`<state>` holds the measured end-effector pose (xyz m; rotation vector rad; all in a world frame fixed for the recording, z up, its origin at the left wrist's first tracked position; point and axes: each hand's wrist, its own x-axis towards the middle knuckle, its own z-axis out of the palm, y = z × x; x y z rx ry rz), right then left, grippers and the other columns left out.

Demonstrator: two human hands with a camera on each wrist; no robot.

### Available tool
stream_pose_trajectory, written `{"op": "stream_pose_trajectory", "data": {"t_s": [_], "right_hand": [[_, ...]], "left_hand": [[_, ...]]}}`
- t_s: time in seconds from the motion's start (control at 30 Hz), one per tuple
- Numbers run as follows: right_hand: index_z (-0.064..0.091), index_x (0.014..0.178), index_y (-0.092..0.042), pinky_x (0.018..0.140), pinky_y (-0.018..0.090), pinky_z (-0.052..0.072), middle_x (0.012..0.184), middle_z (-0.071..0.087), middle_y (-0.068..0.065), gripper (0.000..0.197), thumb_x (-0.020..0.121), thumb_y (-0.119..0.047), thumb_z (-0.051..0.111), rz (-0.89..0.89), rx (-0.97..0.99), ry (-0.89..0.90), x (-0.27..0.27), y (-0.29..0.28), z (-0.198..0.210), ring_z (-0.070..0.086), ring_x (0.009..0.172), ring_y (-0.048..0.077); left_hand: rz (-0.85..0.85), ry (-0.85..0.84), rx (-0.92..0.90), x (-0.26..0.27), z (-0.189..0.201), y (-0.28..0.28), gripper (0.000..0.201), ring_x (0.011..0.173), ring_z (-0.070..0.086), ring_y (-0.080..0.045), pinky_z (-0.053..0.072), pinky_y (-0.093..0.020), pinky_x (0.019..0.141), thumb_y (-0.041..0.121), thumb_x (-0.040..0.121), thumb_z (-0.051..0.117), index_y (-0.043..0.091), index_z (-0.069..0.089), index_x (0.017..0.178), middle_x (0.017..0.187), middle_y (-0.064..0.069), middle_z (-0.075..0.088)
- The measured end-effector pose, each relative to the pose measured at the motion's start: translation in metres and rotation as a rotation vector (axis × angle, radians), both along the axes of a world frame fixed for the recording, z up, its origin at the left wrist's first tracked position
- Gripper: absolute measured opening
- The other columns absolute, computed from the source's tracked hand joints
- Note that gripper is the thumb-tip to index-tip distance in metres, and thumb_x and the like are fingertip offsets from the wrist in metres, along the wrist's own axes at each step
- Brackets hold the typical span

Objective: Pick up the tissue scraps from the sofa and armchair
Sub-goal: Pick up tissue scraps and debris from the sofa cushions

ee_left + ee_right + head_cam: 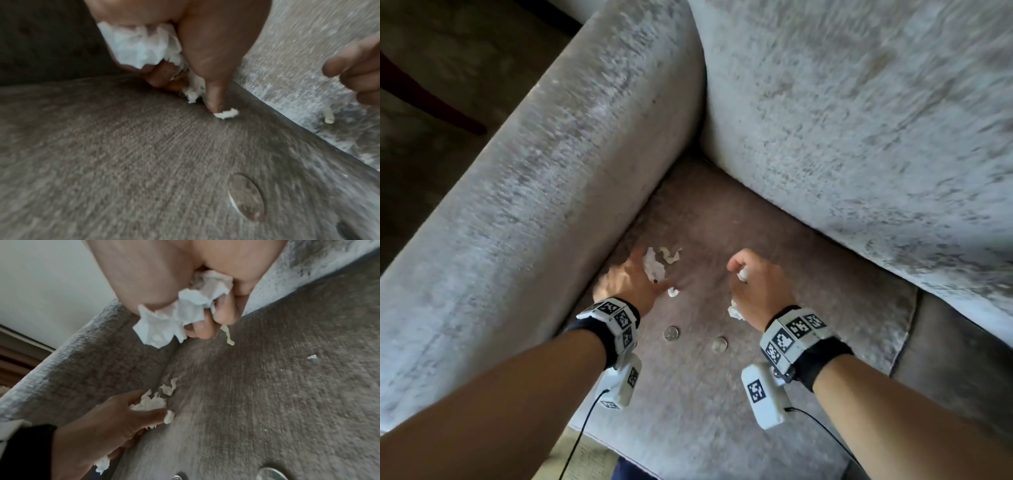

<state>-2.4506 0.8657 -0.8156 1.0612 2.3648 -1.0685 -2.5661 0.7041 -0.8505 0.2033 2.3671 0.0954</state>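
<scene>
While my left hand (631, 278) clutches a tissue wad (139, 48), thumb beside a loose scrap (673, 292) on the seat cushion (808, 274), my right hand (755, 284) grips crumpled tissue (185, 316).

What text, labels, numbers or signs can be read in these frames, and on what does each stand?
None readable.
Wrist bands: black-and-white square code markers only, no letters.
Two coins on the seat cushion: faces too small and blurred to read.
Tissue scraps, armchair fabric: no print visible.
</scene>
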Motion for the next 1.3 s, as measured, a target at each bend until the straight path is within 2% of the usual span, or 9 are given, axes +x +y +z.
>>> {"op": "stream_pose_trajectory", "data": {"t_s": [0.1,0.2,0.47,0.67,0.8,0.87,0.97,1.1,1.3], "right_hand": [[0.059,0.097,-0.022,0.062,0.018,0.037,0.078,0.063,-0.007,0.019,0.085,-0.008,0.052,0.050,0.021,-0.056,-0.006,-0.003,-0.004,0.064,0.078,0.017],[0.060,0.095,-0.023,0.062,0.019,0.034,0.090,0.070,-0.002,0.011,0.088,-0.016,0.054,0.066,0.037,-0.054,-0.019,-0.012,-0.006,0.065,0.084,0.018],[0.057,0.105,-0.022,0.068,0.030,0.043,0.096,0.071,0.008,0.016,0.089,-0.025,0.057,0.205,0.050,-0.066,-0.070,-0.042,-0.024,0.065,0.092,0.030],[0.050,0.123,-0.029,0.076,0.033,0.050,0.104,0.071,0.007,0.033,0.093,-0.017,0.048,0.216,0.079,-0.134,-0.095,-0.062,-0.061,0.067,0.093,0.033],[0.063,0.104,-0.023,0.075,0.031,0.048,0.107,0.070,0.010,0.017,0.091,-0.033,0.057,0.192,0.072,-0.201,-0.096,-0.070,-0.074,0.065,0.089,0.028],[0.066,0.097,-0.017,0.074,0.031,0.051,0.100,0.072,0.013,0.015,0.089,-0.028,0.061,0.213,0.098,-0.218,-0.096,-0.074,-0.077,0.068,0.091,0.032],[0.064,0.101,-0.010,0.077,0.035,0.052,0.101,0.071,0.016,0.015,0.092,-0.017,0.054,0.231,0.092,-0.202,-0.095,-0.075,-0.069,0.067,0.098,0.035],[0.059,0.107,-0.003,0.084,0.036,0.050,0.108,0.068,0.017,0.025,0.083,-0.008,0.065,0.131,0.087,-0.170,-0.082,-0.064,-0.045,0.064,0.103,0.035],[0.052,0.101,-0.004,0.062,0.027,0.040,0.100,0.067,0.016,0.019,0.085,-0.001,0.062,-0.063,0.134,-0.087,-0.031,-0.027,-0.019,0.065,0.090,0.031]], "left_hand": [[0.005,-0.023,0.021,-0.004,0.000,0.000,0.048,0.099,0.065,-0.032,0.049,-0.033,0.078,0.056,0.077,0.068,0.028,0.064,0.116,0.106,-0.012,0.070],[-0.013,-0.032,0.076,-0.009,0.004,-0.006,0.034,0.097,0.065,-0.033,0.047,-0.032,0.075,0.051,0.082,0.063,0.030,0.068,0.109,0.102,-0.011,0.071],[0.022,-0.014,0.152,-0.020,0.021,-0.039,0.052,0.105,0.062,-0.034,0.050,-0.035,0.087,0.054,0.075,0.064,0.034,0.062,0.122,0.109,-0.008,0.071],[0.079,0.014,0.247,-0.017,0.022,-0.062,0.042,0.100,0.062,-0.031,0.049,-0.031,0.082,0.053,0.071,0.065,0.032,0.058,0.107,0.096,-0.002,0.071],[0.062,0.006,0.288,-0.014,0.025,-0.068,0.041,0.091,0.062,-0.029,0.043,-0.026,0.075,0.044,0.076,0.065,0.038,0.052,0.114,0.092,0.005,0.069],[0.056,-0.008,0.307,-0.014,0.025,-0.069,0.040,0.096,0.063,-0.026,0.042,-0.023,0.076,0.041,0.079,0.066,0.037,0.058,0.117,0.098,0.004,0.072],[0.118,-0.028,0.293,-0.011,0.027,-0.067,0.032,0.101,0.061,-0.027,0.039,-0.021,0.074,0.038,0.081,0.066,0.028,0.066,0.112,0.098,-0.001,0.073],[0.116,-0.008,0.299,-0.009,0.034,-0.059,0.031,0.102,0.063,-0.027,0.042,-0.023,0.077,0.039,0.083,0.065,0.026,0.066,0.111,0.101,-0.001,0.073],[0.052,0.040,0.309,0.002,0.043,-0.037,0.037,0.107,0.060,-0.033,0.046,-0.031,0.086,0.045,0.087,0.061,0.031,0.062,0.122,0.108,-0.006,0.071]]}}
